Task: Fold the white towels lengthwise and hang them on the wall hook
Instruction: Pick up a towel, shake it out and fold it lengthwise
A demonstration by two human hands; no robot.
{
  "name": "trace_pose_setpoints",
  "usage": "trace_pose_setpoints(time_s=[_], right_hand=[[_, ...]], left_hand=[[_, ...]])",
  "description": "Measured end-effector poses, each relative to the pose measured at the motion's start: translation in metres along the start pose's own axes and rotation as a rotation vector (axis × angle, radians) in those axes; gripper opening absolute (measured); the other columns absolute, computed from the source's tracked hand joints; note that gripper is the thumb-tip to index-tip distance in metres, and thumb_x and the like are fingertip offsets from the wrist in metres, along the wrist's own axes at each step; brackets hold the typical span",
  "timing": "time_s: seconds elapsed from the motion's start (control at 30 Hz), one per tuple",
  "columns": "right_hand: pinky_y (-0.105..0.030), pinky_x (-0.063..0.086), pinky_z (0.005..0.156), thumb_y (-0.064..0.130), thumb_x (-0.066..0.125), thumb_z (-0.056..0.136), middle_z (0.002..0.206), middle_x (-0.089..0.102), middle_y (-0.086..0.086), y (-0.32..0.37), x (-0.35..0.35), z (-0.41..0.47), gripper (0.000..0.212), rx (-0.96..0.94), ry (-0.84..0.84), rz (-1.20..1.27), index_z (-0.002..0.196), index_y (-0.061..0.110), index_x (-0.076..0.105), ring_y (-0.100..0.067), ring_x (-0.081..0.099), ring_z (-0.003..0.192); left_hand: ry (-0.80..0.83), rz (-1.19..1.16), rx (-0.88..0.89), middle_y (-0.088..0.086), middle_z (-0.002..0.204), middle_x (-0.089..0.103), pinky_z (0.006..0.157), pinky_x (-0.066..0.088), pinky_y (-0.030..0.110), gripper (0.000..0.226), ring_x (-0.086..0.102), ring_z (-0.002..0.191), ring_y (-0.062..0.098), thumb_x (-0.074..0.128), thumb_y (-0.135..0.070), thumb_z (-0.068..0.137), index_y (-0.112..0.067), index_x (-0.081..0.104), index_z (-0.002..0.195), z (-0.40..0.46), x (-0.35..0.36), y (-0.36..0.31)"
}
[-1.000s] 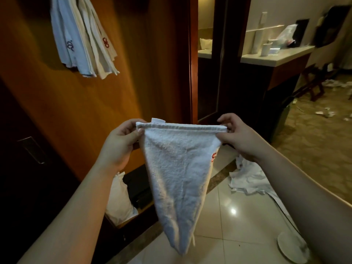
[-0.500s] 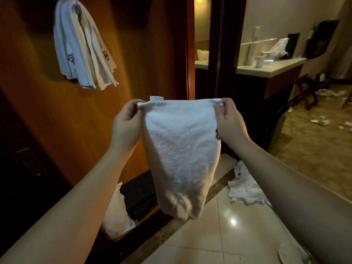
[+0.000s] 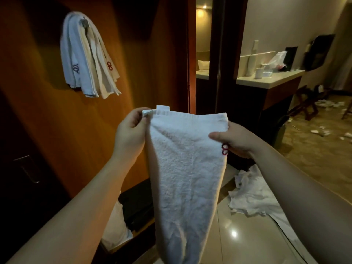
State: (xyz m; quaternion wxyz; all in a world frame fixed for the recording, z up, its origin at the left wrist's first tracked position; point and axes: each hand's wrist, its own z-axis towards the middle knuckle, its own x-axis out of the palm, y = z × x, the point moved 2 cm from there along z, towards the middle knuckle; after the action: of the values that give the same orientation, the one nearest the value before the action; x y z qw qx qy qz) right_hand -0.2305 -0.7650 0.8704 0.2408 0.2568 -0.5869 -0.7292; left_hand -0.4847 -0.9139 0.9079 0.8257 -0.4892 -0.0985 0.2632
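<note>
So a white towel (image 3: 188,168) is being held up in front of the wood wall (image 3: 47,121), hanging down narrow toward the tiled floor (image 3: 247,244). Its top left corner is pinched by the left hand (image 3: 131,134), fingers curled tight on the hem beside the small tag. The right edge is gripped by the right hand (image 3: 236,140), thumb laid across the front, other fingers hidden behind the cloth, right by the red logo. More towels (image 3: 85,58) are already draped over the wall hook (image 3: 85,22), up left, well apart.
</note>
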Motion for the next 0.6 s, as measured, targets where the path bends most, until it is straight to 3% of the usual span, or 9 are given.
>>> trace_pose_setpoints(time_s=[0.1, 0.2, 0.33, 0.5, 0.6], right_hand=[[-0.050, 0.045, 0.109, 0.030, 0.087, 0.068, 0.128, 0.070, -0.010, -0.008, -0.010, 0.000, 0.069, 0.156, 0.145, -0.039, 0.130, 0.011, 0.063, -0.030, 0.066, 0.120], [-0.052, 0.045, 0.109, 0.036, 0.085, 0.072, 0.128, 0.069, -0.012, -0.014, -0.011, -0.001, 0.065, 0.178, 0.152, -0.038, 0.130, 0.014, 0.065, -0.032, 0.065, 0.120], [-0.055, 0.046, 0.108, 0.044, 0.080, 0.077, 0.123, 0.072, -0.013, -0.023, -0.005, 0.000, 0.057, 0.154, 0.010, 0.003, 0.124, 0.013, 0.069, -0.032, 0.068, 0.115], [-0.057, 0.047, 0.105, 0.051, 0.079, 0.074, 0.117, 0.074, -0.013, -0.027, 0.003, -0.002, 0.057, 0.168, -0.080, 0.028, 0.117, 0.013, 0.073, -0.033, 0.070, 0.111], [-0.056, 0.050, 0.103, 0.043, 0.075, 0.081, 0.114, 0.075, -0.013, -0.029, 0.005, -0.004, 0.040, 0.198, -0.121, 0.038, 0.110, 0.014, 0.076, -0.033, 0.072, 0.107]], left_hand=[[0.045, 0.017, 0.018, -0.017, 0.100, 0.071, 0.071, 0.058, 0.024, 0.011, 0.068, 0.094, 0.004, 0.058, -0.035, 0.100, -0.038, 0.066, 0.106, -0.004, 0.001, 0.001], [0.072, 0.028, -0.008, -0.017, 0.099, 0.071, 0.070, 0.058, 0.019, 0.010, 0.069, 0.093, 0.004, 0.060, -0.039, 0.097, -0.043, 0.068, 0.100, -0.006, -0.001, 0.006], [0.095, -0.061, -0.157, -0.013, 0.091, 0.072, 0.072, 0.055, 0.028, 0.023, 0.069, 0.090, 0.010, 0.062, -0.022, 0.098, -0.039, 0.072, 0.088, 0.002, -0.003, 0.012], [0.120, -0.166, -0.303, 0.000, 0.103, 0.068, 0.082, 0.058, 0.040, 0.017, 0.067, 0.100, 0.022, 0.059, -0.016, 0.098, -0.027, 0.071, 0.094, -0.002, -0.003, 0.024], [0.063, -0.170, -0.340, -0.002, 0.101, 0.069, 0.089, 0.055, 0.045, 0.014, 0.066, 0.099, 0.021, 0.058, -0.014, 0.099, -0.024, 0.068, 0.098, -0.010, 0.003, 0.030]])
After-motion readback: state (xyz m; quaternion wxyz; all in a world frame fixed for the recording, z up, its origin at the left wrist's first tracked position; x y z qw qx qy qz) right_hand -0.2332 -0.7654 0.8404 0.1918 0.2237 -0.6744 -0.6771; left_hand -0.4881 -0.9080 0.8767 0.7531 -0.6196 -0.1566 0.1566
